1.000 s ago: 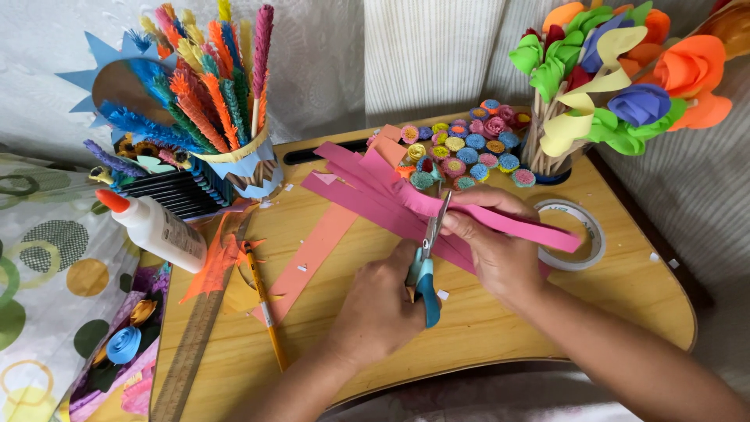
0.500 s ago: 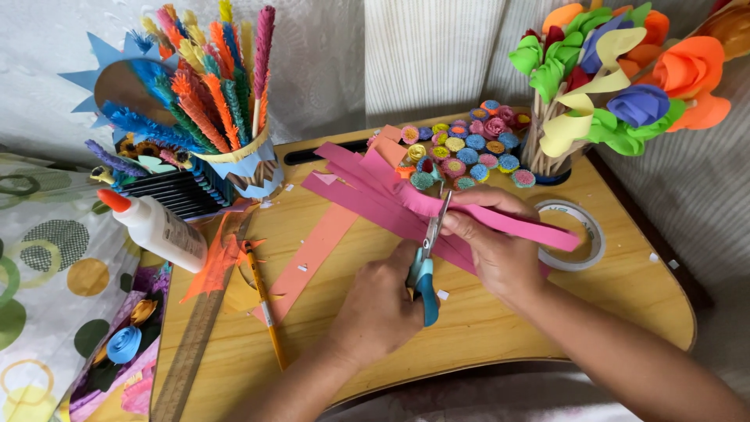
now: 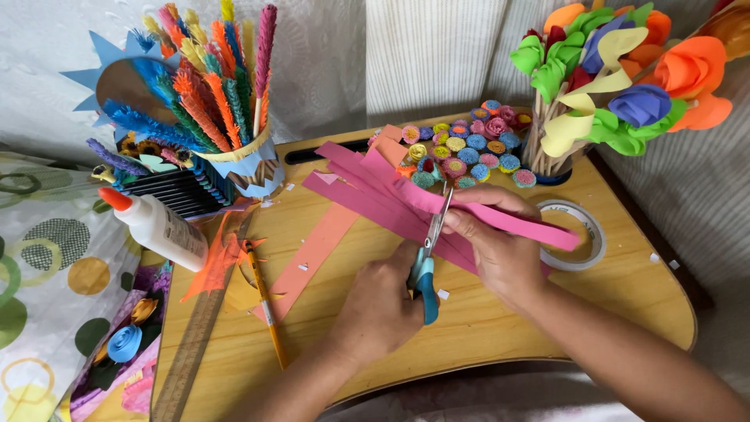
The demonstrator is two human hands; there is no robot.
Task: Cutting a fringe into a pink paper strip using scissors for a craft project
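Little has moved since earlier: the left hand (image 3: 379,301) still grips blue-handled scissors (image 3: 428,258), and the right hand (image 3: 500,250) pinches the pink paper strips (image 3: 391,203) at tabletop (image 3: 484,336) centre, best kept taut toward two o'clock.

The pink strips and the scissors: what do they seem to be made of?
Pink strips: probably matte craft paper, since they lie thin and flat. Scissors: shiny metal blades; the blue handles look like smooth plastic.
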